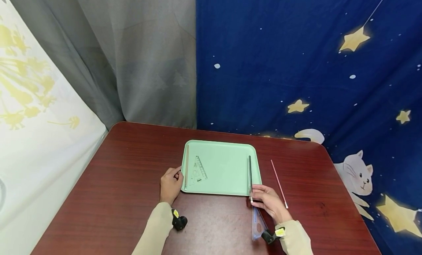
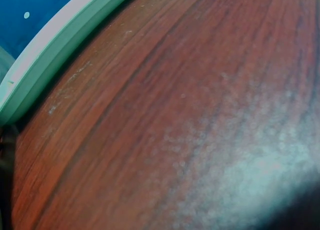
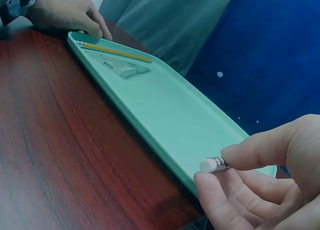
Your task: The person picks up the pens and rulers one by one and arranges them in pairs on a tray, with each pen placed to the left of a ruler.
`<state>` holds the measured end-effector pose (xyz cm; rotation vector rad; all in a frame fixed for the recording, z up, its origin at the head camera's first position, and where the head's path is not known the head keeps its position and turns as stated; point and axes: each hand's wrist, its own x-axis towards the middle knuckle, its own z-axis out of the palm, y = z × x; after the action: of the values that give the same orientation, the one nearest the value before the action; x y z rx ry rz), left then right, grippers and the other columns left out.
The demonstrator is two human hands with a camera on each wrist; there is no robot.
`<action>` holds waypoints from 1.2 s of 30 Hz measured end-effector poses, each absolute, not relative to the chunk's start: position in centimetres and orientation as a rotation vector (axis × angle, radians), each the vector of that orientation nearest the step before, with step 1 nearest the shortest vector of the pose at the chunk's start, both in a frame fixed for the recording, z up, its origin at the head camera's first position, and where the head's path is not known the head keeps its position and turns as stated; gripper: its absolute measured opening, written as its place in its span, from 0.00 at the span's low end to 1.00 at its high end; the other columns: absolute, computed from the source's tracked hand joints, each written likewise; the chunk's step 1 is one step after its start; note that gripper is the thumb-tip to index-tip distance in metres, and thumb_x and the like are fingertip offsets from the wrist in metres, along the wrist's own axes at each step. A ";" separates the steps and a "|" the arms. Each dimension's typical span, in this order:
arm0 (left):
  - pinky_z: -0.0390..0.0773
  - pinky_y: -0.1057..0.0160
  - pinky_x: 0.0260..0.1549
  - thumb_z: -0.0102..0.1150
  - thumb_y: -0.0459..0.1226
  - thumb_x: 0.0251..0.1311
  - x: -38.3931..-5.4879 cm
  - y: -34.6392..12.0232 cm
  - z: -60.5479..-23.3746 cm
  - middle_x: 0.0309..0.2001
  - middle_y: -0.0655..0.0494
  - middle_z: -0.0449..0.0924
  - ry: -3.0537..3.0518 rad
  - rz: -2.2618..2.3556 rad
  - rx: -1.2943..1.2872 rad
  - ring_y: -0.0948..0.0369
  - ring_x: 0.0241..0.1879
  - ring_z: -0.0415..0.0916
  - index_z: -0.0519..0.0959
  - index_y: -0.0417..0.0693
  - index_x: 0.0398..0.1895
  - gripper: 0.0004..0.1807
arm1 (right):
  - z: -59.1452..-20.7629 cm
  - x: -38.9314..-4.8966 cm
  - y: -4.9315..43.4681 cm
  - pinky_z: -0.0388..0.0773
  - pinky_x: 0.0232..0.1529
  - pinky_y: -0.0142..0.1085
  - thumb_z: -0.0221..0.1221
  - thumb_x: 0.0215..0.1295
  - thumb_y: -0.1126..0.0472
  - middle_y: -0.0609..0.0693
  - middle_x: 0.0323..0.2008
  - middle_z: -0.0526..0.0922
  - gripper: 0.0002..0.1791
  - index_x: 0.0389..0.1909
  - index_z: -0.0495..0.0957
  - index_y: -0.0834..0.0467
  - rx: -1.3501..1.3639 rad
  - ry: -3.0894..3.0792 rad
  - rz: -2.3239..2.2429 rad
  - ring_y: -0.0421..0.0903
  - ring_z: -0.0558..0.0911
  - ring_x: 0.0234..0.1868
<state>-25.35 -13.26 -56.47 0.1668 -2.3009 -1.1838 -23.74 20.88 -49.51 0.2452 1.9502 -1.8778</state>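
My right hand (image 1: 267, 202) pinches a black pencil (image 1: 250, 170) between thumb and fingers near its white eraser (image 3: 208, 165). The pencil lies along the right side of a mint-green tray (image 1: 227, 167), its eraser end past the near rim. At the tray's left edge is my left hand (image 1: 170, 184), with thumb and fingers at the rim; the right wrist view shows this hand (image 3: 72, 14) gripping the near corner. Inside the tray's left side are a yellow pencil (image 3: 117, 51) and a clear set square (image 1: 199, 170).
To the right of the tray, a red pencil (image 1: 279, 183) lies on the brown table (image 1: 132, 167). A bluish clear set square (image 1: 256, 225) lies below my right hand, partly covered by it. Curtains (image 1: 158, 64) hang behind the table.
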 end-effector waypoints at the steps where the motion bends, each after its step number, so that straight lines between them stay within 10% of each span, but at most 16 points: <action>1: 0.74 0.67 0.24 0.56 0.29 0.56 -25.4 -13.2 -56.5 0.29 0.52 0.79 -2.302 -1.185 0.166 0.64 0.24 0.73 0.85 0.38 0.43 0.13 | -49.5 -23.8 20.8 0.80 0.32 0.30 0.53 0.59 0.74 0.52 0.40 0.79 0.30 0.63 0.57 0.79 0.244 1.948 -1.880 0.37 0.80 0.33; 23: 0.73 0.68 0.23 0.56 0.29 0.57 -25.2 -13.2 -56.2 0.28 0.52 0.79 -2.304 -1.195 0.174 0.64 0.24 0.72 0.85 0.37 0.43 0.13 | -50.5 -24.3 18.7 0.82 0.33 0.32 0.67 0.53 0.63 0.51 0.37 0.79 0.30 0.54 0.69 0.74 -0.008 1.820 -2.054 0.39 0.81 0.34; 36: 0.73 0.68 0.23 0.56 0.29 0.56 -25.3 -13.2 -56.2 0.28 0.52 0.79 -2.291 -1.192 0.164 0.64 0.23 0.72 0.85 0.37 0.42 0.13 | -48.9 -24.8 15.9 0.80 0.34 0.31 0.55 0.60 0.73 0.55 0.42 0.78 0.28 0.62 0.61 0.77 0.161 1.903 -1.887 0.40 0.79 0.34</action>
<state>-25.26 -13.15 -56.19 0.1638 -2.2909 -1.1923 -24.80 15.86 -48.90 0.1612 1.9029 -1.8870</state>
